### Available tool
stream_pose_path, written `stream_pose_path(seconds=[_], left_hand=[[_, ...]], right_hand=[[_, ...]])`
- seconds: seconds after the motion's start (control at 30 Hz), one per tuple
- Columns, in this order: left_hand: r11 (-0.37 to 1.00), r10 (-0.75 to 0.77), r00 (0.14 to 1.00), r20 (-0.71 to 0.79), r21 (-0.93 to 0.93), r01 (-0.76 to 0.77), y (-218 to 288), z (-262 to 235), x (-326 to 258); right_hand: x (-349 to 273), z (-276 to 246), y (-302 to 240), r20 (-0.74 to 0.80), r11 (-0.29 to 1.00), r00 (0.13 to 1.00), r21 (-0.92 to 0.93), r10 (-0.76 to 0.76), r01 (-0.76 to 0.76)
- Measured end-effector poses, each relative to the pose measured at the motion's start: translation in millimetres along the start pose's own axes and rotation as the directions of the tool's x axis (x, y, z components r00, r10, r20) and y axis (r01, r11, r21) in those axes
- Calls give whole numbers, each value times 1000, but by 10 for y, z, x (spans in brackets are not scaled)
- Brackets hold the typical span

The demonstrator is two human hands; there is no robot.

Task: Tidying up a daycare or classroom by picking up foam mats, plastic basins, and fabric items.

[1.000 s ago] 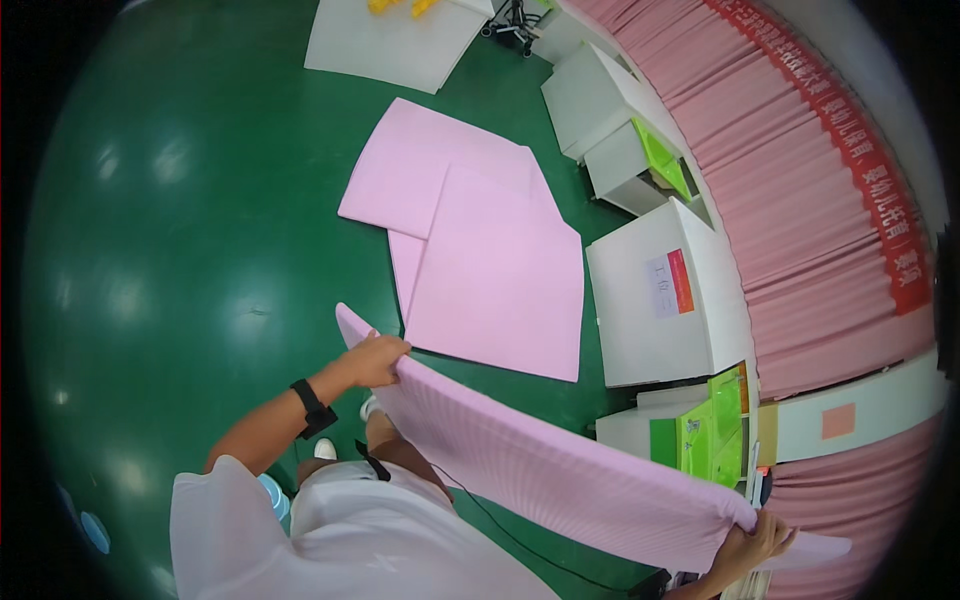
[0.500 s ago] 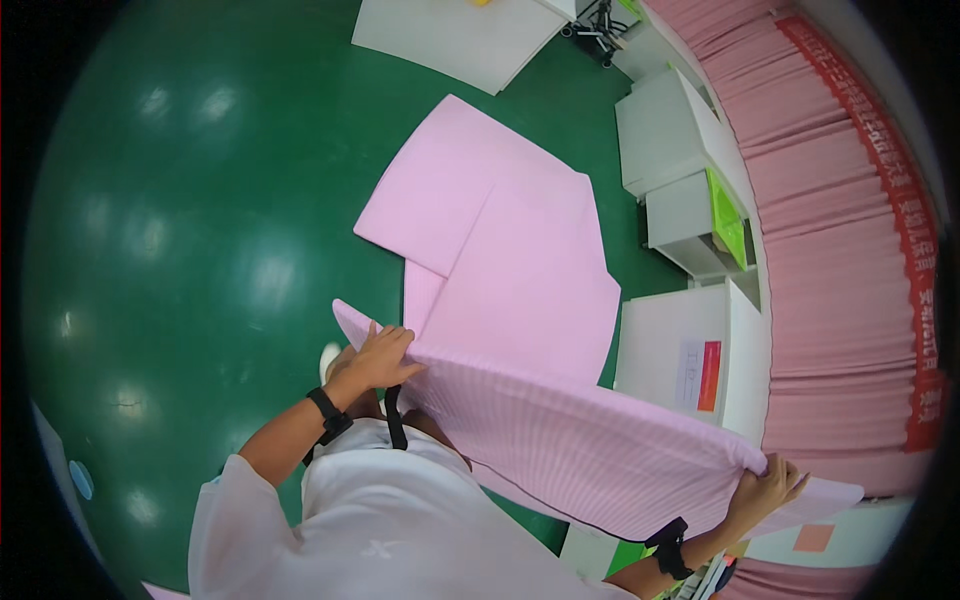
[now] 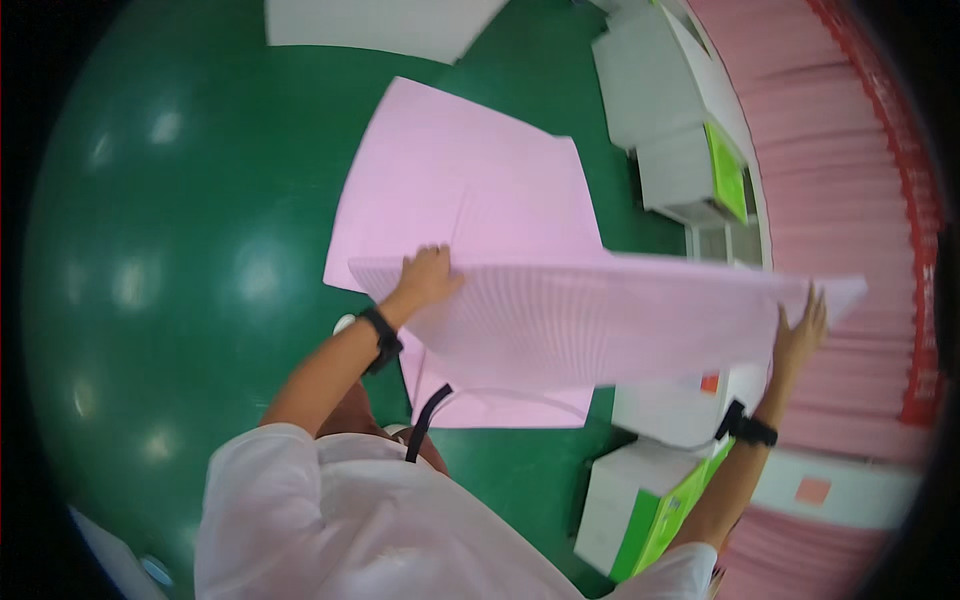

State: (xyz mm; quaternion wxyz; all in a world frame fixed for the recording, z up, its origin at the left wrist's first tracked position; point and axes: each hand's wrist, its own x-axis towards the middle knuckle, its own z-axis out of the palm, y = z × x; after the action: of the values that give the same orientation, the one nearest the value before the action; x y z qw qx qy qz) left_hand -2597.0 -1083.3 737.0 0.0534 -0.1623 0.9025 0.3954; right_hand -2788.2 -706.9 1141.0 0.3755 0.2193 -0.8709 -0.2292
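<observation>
Holding a large pink ribbed sheet (image 3: pixel 600 320) spread wide between both arms, the person stands over a green floor (image 3: pixel 180 250) and carries the sheet roughly level at about chest height. Their left hand (image 3: pixel 425 278) is closed over the sheet's left corner, fingers curled on top of the edge, a dark wristband (image 3: pixel 381 338) just behind it. Their right hand (image 3: pixel 798 325) is at the far right edge, fingers stretched out and flat against the sheet from below and behind rather than wrapped round it, so it looks more like a propping hold than a pinch; a second dark band (image 3: pixel 748 428) sits on that wrist. Beyond the left hand, further from the body, a stack of like pink sheets (image 3: pixel 460 180) lies flat on the floor, and part of another pink sheet (image 3: pixel 500 405) shows under the carried one, nearer the person's feet. Past the right hand stand white boxes with green fronts (image 3: pixel 690 150), and below that hand more such boxes (image 3: pixel 640 500), against a pink pleated curtain (image 3: pixel 850 170). Judging by this, the step in hand is carrying the sheet over to the floor stack; the next move would call for swinging it forward, squaring its edges with the sheets beyond the left hand and lowering both ends evenly so it does not sag or slide
</observation>
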Motion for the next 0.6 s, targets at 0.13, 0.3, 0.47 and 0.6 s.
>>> stream_pose_path(seconds=[0.13, 0.3, 0.47, 0.6], left_hand=[[998, -50, 989, -142, 22, 53, -332, -279, 1072], [996, 8, 985, 172, 87, -23, -662, -55, 974], [904, -288, 741, 607, 428, 2, -2050, 262, -49], [859, -459, 465, 757, 511, 17, -2656, 272, -1101]], right_hand=[[-277, 395, -675, 221, 962, 972, 272, -82, 19], [-1992, -57, -1144, 610, 872, 789, 426, -80, -240], [-4173, -679, -1229, 915, 658, 342, 124, 213, -742], [-6234, -1658, -1592, 867, 313, -28, -209, 498, -926]])
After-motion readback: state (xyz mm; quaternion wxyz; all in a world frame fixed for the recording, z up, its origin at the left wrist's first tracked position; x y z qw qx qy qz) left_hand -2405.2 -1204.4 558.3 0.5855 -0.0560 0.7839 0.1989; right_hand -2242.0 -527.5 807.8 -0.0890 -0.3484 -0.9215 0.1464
